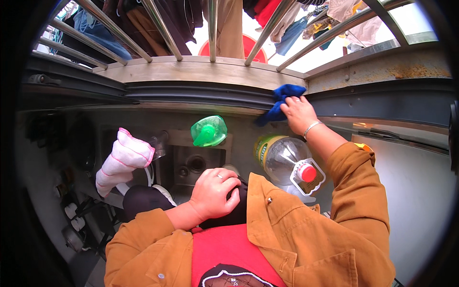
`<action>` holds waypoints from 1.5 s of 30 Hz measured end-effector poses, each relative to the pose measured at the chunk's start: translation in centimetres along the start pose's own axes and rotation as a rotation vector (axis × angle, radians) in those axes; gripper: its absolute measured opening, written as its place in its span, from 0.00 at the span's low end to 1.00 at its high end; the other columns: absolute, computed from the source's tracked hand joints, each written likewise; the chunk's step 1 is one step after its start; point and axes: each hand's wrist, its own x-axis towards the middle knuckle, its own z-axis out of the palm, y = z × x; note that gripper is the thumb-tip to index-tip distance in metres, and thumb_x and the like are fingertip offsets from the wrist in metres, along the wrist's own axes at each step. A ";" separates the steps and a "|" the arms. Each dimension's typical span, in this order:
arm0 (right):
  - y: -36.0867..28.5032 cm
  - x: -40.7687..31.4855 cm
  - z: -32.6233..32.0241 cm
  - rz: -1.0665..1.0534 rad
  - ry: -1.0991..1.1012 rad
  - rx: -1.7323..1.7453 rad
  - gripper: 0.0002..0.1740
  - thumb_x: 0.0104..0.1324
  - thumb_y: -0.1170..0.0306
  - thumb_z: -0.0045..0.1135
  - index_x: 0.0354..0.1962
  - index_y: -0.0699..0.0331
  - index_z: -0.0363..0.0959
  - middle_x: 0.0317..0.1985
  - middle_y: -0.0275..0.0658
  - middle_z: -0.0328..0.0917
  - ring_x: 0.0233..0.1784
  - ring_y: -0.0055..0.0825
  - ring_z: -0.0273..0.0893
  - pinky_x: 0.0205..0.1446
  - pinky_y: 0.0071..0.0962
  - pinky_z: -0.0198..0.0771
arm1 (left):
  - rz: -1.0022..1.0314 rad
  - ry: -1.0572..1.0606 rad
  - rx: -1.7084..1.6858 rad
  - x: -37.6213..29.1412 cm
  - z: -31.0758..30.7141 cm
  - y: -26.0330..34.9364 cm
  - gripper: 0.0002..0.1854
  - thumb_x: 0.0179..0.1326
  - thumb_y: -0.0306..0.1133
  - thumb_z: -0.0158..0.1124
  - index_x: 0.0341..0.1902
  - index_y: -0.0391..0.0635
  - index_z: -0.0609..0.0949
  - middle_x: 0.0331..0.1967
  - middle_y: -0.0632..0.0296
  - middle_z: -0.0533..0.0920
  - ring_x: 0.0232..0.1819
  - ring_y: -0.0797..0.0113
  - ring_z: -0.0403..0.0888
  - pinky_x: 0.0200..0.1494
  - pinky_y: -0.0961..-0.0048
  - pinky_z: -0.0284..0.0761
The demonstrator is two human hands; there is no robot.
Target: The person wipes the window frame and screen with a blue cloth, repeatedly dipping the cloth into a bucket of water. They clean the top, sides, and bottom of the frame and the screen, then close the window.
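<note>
My right hand (300, 114) presses a blue cloth (277, 112) into the right corner of the dark window track (200, 94). Part of the cloth is bunched up on the sill and part hangs down over the inner edge. Bent over my black-clad knee (239, 195), my left hand (217, 193) holds no object. Below the track, a green translucent bottle (209, 131) stands on the counter. Close to my right forearm is a large clear plastic jug (287, 161) with a red cap and a white handle.
Metal bars (212, 32) cross the window opening, with hanging clothes (226, 28) beyond. A white cloth with pink edging (125, 158) is draped at the left, near a steel sink (196, 163). Several pots and other kitchen items (73, 238) lie lower left.
</note>
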 end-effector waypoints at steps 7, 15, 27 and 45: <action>1.3 1.0 0.0 0.006 -0.235 -0.219 0.14 0.62 0.61 0.57 0.44 0.52 0.82 0.43 0.32 0.85 0.52 0.29 0.79 0.58 0.34 0.64 | 0.007 0.015 -0.002 -0.3 -0.2 -0.1 0.06 0.51 0.31 0.67 0.34 0.47 0.84 0.39 0.62 0.84 0.45 0.59 0.83 0.52 0.61 0.76; 0.3 1.2 1.9 0.123 -0.129 -0.119 0.09 0.67 0.64 0.56 0.41 0.55 0.81 0.42 0.38 0.86 0.51 0.35 0.82 0.57 0.36 0.67 | 0.017 0.068 -0.006 -1.2 -0.3 -0.8 0.06 0.50 0.30 0.66 0.33 0.47 0.83 0.38 0.63 0.84 0.44 0.59 0.83 0.51 0.61 0.77; -3.9 -2.2 -5.3 -0.201 0.182 0.317 0.07 0.59 0.73 0.58 0.36 0.59 0.72 0.36 0.40 0.78 0.44 0.39 0.79 0.49 0.40 0.70 | 0.018 0.026 -0.024 -0.2 0.0 -0.9 0.07 0.49 0.30 0.65 0.34 0.48 0.84 0.41 0.62 0.85 0.46 0.57 0.83 0.51 0.60 0.77; 3.0 1.4 1.2 0.036 0.084 -0.225 0.10 0.67 0.66 0.53 0.35 0.52 0.85 0.39 0.33 0.84 0.53 0.30 0.77 0.55 0.34 0.65 | -0.020 0.013 -0.034 0.3 0.3 -1.3 0.07 0.51 0.31 0.66 0.35 0.46 0.83 0.39 0.62 0.84 0.46 0.59 0.82 0.52 0.61 0.76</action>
